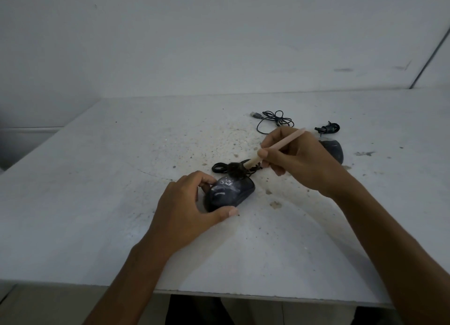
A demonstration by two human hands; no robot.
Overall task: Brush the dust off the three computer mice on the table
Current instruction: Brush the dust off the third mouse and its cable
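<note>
Mice, two seen: left hand grips near mouse, right hand one brush.

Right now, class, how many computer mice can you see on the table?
2. The near mouse sits mid-table, held by the left hand; the far mouse shows partly behind the right hand. A third may be hidden.

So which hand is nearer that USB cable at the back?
Right. The right hand is just in front of the USB cable; the left hand is farther off, holding the near mouse.
</note>
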